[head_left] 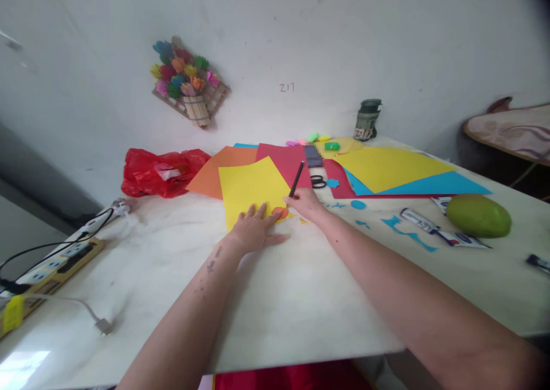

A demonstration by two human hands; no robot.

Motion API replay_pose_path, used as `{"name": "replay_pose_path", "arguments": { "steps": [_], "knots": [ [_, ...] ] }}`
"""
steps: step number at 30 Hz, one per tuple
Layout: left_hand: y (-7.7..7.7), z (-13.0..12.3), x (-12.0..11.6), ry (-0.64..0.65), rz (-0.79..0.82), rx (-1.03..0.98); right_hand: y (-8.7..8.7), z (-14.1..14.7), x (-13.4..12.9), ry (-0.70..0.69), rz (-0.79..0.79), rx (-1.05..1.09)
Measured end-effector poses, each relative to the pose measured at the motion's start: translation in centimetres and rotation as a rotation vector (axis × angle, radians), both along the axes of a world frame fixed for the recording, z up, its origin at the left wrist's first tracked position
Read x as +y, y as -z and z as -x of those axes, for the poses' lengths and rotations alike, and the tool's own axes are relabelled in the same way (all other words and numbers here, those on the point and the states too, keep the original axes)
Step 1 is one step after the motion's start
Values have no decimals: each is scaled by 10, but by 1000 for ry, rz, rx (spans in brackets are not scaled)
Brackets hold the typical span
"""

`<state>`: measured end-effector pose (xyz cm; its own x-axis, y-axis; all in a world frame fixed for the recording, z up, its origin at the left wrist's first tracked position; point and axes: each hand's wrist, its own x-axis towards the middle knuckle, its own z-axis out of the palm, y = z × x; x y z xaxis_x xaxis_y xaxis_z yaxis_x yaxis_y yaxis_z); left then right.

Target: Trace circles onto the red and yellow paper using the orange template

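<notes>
My left hand [254,229] lies flat with fingers spread over the lower edge of a yellow paper sheet [253,186]. One of its fingers presses on a small orange paper piece [280,212] on that sheet. Closed around a dark pen [296,179], my right hand [307,203] rests at the sheet's lower right corner. The pen stands tilted, and its tip is hidden by the fingers. Black-handled scissors [318,181] lie just beyond the right hand, beside a blue paper cutout [333,183].
Orange [210,172] and red sheets [279,158] lie behind. To the right are another yellow sheet [387,166], blue scraps [408,233], glue tubes [419,220] and a green fruit [479,215]. A red plastic bag [146,175] and a power strip [55,264] are at left; a bottle [367,119] stands behind.
</notes>
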<state>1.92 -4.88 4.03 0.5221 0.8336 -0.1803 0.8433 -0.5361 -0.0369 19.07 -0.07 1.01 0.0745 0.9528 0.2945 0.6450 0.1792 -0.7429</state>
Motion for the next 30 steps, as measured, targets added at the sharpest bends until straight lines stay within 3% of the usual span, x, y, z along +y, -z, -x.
{"name": "replay_pose_path", "arguments": {
  "steps": [15, 22, 30],
  "knots": [
    [-1, 0, 0, -5, 17, -2, 1, -1, -2, -6, 15, 85],
    [0, 0, 0, -3, 8, -14, 1, -8, -1, -121, 59, 138],
    [-1, 0, 0, -2, 7, -11, -1, -9, -4, -155, 127, 174]
  ]
}}
